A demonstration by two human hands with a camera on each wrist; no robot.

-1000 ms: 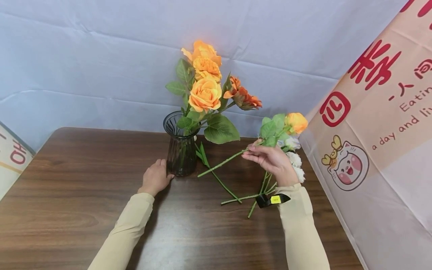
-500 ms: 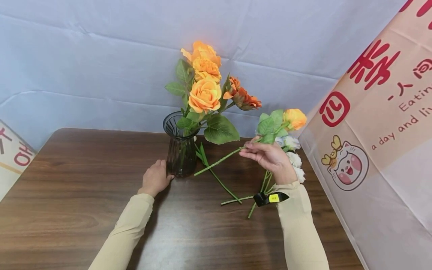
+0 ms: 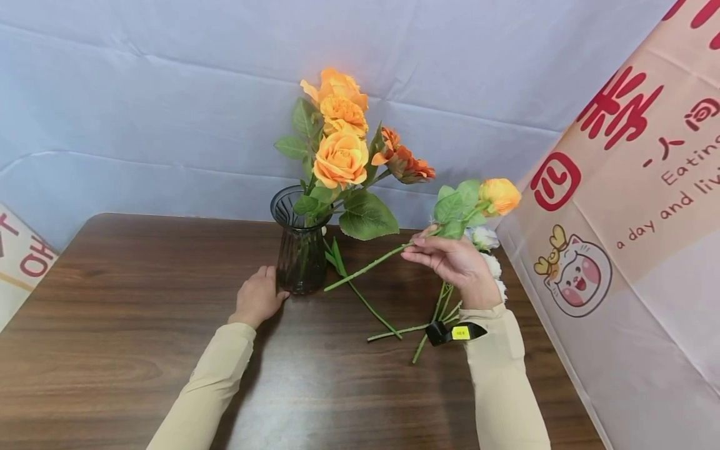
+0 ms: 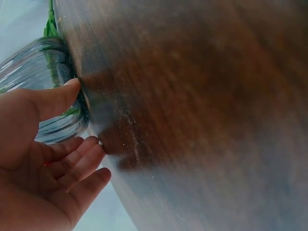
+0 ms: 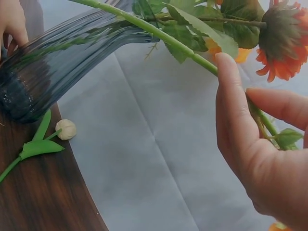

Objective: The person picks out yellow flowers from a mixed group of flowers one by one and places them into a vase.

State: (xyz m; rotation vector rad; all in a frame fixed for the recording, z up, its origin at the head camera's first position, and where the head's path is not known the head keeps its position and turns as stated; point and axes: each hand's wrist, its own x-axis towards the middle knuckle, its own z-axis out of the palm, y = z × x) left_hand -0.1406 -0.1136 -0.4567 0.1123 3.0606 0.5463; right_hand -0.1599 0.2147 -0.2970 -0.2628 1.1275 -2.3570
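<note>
In the head view, my right hand (image 3: 452,262) pinches the green stem of a yellow-orange flower (image 3: 499,196) between thumb and fingers. The bloom points right, and the bare stem end slants down left toward the vase, above the table. My left hand (image 3: 259,297) holds the base of a dark ribbed glass vase (image 3: 302,262); in the left wrist view its thumb (image 4: 57,99) lies across the glass, fingers beside it. Orange roses (image 3: 340,158) and orange-red flowers (image 3: 413,167) stand in the vase, leaning right.
White flowers (image 3: 490,265) lie at the right, partly hidden behind my right hand, their stems (image 3: 420,347) crossing on the wooden table (image 3: 140,350). A white tulip bud (image 5: 66,129) with green leaves lies beside the vase. Pale cloth (image 3: 169,112) hangs behind; a printed banner (image 3: 630,206) borders the right.
The yellow-orange flower and my right hand shift slightly left, then back right, the bloom ending a little higher. My left hand and the vase stay nearly in place.
</note>
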